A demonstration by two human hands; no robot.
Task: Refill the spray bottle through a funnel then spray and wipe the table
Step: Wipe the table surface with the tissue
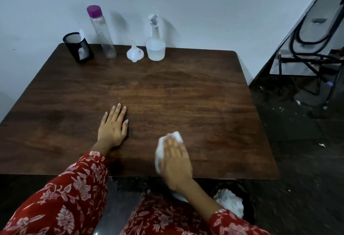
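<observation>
Spray bottle [155, 48]: clear, white trigger head, upright at the counter's far edge, partly filled with what looks like clear liquid.
Funnel [135, 53]: white, mouth down, just left of the spray bottle.
Refill bottle [102, 31]: tall, clear, purple cap, near the far left corner beside a black mesh cup [78, 47].
Right hand [176, 162]: blurred; fingers flat, grip pressing a white cloth [162, 147] onto the counter near the front edge.
Left hand [114, 125]: flat, fingers straight, resting on the counter.
Counter [195, 93]: dark wood grain.
Room: pale wall, dark floor.

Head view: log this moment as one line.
phase: wiping | right hand: presses tissue on table | left hand: flat on table
</observation>
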